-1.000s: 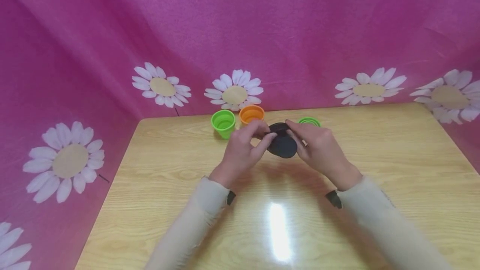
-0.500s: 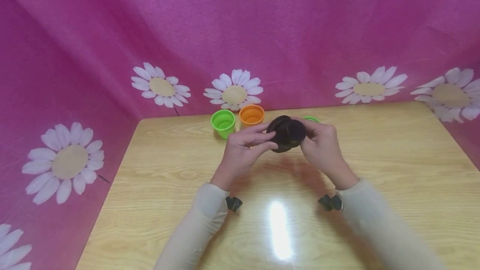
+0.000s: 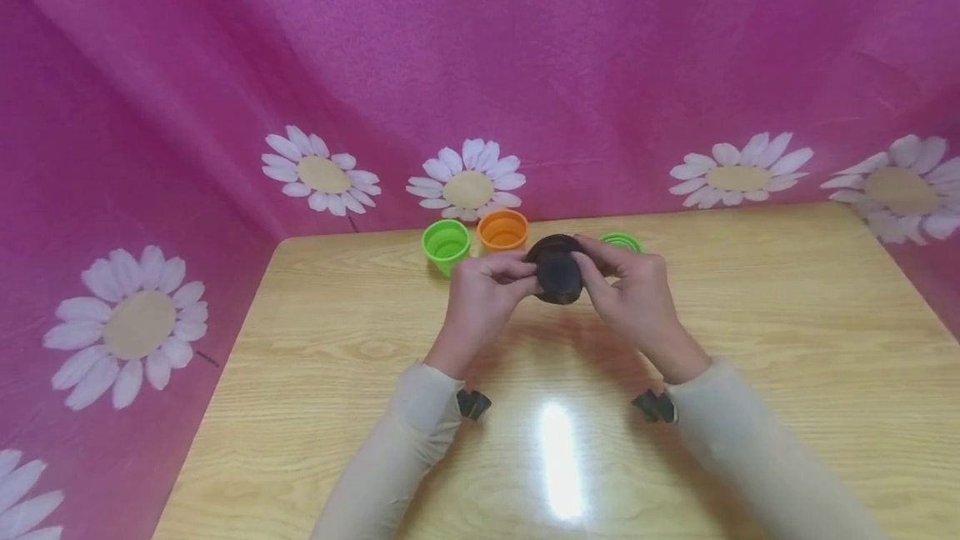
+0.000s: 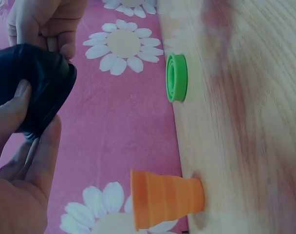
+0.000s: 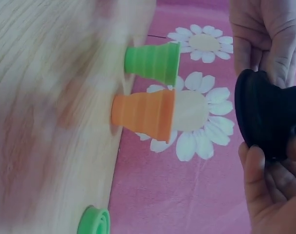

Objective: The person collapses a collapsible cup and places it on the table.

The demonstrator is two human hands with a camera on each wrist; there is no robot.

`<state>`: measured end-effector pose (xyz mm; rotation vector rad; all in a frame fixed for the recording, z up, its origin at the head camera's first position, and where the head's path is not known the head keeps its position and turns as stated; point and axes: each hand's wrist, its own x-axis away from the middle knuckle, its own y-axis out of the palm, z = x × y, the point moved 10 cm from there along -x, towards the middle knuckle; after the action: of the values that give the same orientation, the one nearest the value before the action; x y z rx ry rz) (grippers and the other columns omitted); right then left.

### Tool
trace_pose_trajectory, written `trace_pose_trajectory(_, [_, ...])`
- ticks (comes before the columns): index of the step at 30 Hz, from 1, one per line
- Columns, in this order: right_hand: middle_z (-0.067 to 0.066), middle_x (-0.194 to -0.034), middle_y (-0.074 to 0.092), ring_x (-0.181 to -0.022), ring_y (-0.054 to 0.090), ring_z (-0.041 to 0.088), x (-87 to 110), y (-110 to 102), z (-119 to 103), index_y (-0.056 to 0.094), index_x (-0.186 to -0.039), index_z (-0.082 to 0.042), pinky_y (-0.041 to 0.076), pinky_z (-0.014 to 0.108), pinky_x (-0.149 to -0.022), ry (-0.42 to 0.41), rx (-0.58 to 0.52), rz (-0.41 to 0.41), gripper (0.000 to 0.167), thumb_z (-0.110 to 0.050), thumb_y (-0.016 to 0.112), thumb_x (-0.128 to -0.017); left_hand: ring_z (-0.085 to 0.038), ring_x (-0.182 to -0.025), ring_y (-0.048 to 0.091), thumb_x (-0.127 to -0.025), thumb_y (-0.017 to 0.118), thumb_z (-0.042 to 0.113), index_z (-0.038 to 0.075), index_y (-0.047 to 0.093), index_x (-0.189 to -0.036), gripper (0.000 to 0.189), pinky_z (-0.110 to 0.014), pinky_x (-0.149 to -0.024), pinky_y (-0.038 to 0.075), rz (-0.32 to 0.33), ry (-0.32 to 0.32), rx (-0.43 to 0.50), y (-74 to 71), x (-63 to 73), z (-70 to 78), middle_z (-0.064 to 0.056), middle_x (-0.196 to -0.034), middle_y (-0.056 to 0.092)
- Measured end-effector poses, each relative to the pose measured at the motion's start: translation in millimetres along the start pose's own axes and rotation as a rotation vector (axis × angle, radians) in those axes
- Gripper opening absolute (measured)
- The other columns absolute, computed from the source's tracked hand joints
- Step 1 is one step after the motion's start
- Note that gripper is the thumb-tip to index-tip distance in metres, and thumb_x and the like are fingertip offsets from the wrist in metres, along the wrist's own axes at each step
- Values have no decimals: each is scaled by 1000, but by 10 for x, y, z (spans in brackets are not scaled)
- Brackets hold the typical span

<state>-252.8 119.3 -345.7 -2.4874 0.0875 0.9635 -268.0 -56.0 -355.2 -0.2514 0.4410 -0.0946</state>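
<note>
A black collapsible cup (image 3: 558,280) is held up above the table between both hands, its narrow base turned toward the head camera. My left hand (image 3: 482,300) pinches its left side, thumb on the cup wall and fingers by the rim. On the other side my right hand (image 3: 636,292) grips it with thumb and fingers. In the left wrist view the cup (image 4: 38,87) is partly drawn out, its wall bulging and uneven above the wide rim. The right wrist view shows the cup (image 5: 267,114) with its wide rim facing the backdrop.
A green cup (image 3: 446,244) and an orange cup (image 3: 503,230) stand extended at the table's back edge. Right of them lies a flattened green collapsible cup (image 3: 621,242), partly behind my right hand. A pink flowered cloth (image 3: 600,82) hangs behind the wooden table (image 3: 315,373).
The black cup's base has come out from the rim, swinging right and then back toward the head camera. Both hands have shifted their hold around it.
</note>
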Motion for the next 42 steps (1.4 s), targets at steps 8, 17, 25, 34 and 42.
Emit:
trace_pose_trajectory(8, [14,-90,72,-78,69,14,28,61,220,65,-107,5,59,22,-67,240,-297,-13,16,2,69,-93,-19,-79,73,-78,86,3,-1,79,-95,19,-29,-73,61,141,-129,72,-84,3,-162,-10,-86,76])
trace_pose_trajectory(17, [21,-114,70,-102,68,17,84,153,146,69,-98,9,60,27,-79,222,-455,-61,14,13,72,-85,-24,-79,74,-80,85,2,-5,78,-95,18,-33,-71,63,236,-219,199,-135,-9,-289,-15,-88,74])
trace_pose_trajectory(25, [16,-113,72,-102,67,15,68,121,143,77,-95,5,58,24,-75,221,-360,31,11,8,76,-85,-21,-84,74,-82,84,7,-1,79,-101,21,-33,-74,62,258,-152,210,-130,12,-213,-10,-97,75])
trace_pose_trajectory(34, [9,-106,75,-97,68,17,2,92,141,80,-90,1,58,21,-73,311,-164,44,7,-1,80,-83,-19,-95,72,-82,83,4,-1,78,-103,22,-27,-77,60,268,0,81,-116,49,-18,-12,-107,74])
trace_pose_trajectory(42, [0,-81,75,-75,66,12,-42,83,113,82,-79,-7,52,19,-62,282,-42,76,4,-3,81,-78,-20,-94,73,-81,85,7,-2,78,-99,21,-25,-79,60,215,142,-67,-46,61,123,-12,-107,74])
